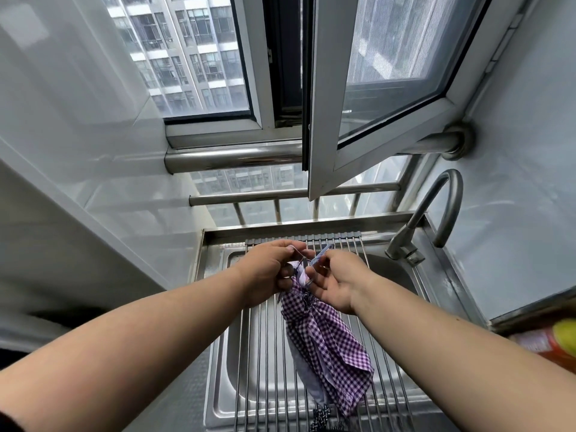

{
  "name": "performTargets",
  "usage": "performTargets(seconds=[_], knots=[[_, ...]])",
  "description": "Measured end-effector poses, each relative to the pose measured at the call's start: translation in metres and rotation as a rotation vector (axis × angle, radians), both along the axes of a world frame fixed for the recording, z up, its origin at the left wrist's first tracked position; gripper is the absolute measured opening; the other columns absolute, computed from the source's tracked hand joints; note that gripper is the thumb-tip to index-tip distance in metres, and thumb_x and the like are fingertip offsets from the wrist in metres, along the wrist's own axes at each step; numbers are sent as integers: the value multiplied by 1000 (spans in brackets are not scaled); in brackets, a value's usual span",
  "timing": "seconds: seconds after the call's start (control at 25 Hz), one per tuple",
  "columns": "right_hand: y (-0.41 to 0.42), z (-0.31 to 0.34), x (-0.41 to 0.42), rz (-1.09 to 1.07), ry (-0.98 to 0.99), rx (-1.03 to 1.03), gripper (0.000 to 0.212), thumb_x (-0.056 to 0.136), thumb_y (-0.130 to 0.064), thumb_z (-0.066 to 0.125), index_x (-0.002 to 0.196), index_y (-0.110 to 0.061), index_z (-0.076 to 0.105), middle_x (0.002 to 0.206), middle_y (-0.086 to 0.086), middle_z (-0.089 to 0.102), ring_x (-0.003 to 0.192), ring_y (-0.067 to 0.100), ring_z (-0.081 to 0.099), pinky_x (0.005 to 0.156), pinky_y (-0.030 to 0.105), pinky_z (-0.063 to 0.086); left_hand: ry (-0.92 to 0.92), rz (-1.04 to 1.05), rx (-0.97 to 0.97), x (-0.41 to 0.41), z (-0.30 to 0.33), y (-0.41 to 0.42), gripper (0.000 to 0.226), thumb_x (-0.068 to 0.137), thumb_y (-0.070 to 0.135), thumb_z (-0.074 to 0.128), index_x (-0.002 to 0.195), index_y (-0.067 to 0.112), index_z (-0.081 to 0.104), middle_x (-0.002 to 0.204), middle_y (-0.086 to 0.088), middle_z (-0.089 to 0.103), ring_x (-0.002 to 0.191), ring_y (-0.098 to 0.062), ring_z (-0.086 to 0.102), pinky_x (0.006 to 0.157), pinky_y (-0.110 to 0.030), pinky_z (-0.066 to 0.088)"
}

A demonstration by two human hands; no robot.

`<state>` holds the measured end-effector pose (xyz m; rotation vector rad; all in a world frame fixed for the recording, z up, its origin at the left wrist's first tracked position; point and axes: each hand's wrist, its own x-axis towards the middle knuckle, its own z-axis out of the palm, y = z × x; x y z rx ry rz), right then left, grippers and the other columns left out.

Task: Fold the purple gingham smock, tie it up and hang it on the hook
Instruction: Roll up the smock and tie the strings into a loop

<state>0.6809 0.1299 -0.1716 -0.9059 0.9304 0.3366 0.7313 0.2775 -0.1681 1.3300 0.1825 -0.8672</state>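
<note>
The purple gingham smock [327, 344] hangs as a folded, bunched bundle over the sink, its lower end trailing toward the bottom of the view. My left hand [268, 269] grips the bundle's top and pinches a thin tie string between thumb and forefinger. My right hand [335, 280] holds the other end of the tie [321, 255] at the bundle's top, palm turned up. Both hands meet close together above the rack. No hook is in view.
A steel sink [218, 353] with a roll-up wire rack [383, 307] lies below the hands. A curved tap [436, 210] stands at the right. An open window sash [374, 120] juts inward overhead, with steel rails [237, 157] behind. An orange and yellow object [558, 341] sits at the right edge.
</note>
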Motion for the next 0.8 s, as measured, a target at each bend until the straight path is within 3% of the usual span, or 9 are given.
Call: performTargets(seconds=[0.08,0.24,0.36,0.56,0.68,0.8], knots=[[2,-5,4,8,-17,-11,37,112,-29,47,93,-8,71,68,3,72,47,11,64,62,33,59,27,-15,-15,3,-3,-1,27,111,8,38,118,9,65,84,-3,71,51,-8,34,46,-22,26],[10,-10,10,-39,-38,-71,27,106,-33,62,106,-10,75,80,5,74,50,9,63,49,27,55,58,-66,-24,5,-7,-3,34,110,8,36,120,10,69,71,1,54,52,-8,28,44,-21,23],[18,-12,11,-55,-32,-117,24,104,-26,65,107,-6,77,79,7,74,47,8,62,47,26,55,94,-75,-14,4,-7,-6,34,109,8,34,110,13,67,67,1,48,53,-9,27,46,-22,21],[16,-12,12,-64,-11,-130,28,101,-33,69,96,-6,77,65,5,71,43,7,57,51,29,56,84,-102,-37,4,-9,-7,40,109,8,34,95,17,71,68,2,47,53,-9,27,48,-22,20],[16,-14,13,-69,2,-120,28,102,-34,68,96,-8,76,62,3,69,42,7,55,47,26,53,82,-80,-28,3,-13,-12,31,111,11,36,104,15,66,66,2,48,52,-9,28,47,-23,21],[13,-16,13,-98,47,-114,21,107,-19,57,94,-8,68,56,3,66,41,8,55,47,26,54,81,-47,1,3,-14,-12,26,112,12,36,108,13,62,65,0,50,51,-10,28,49,-25,21]])
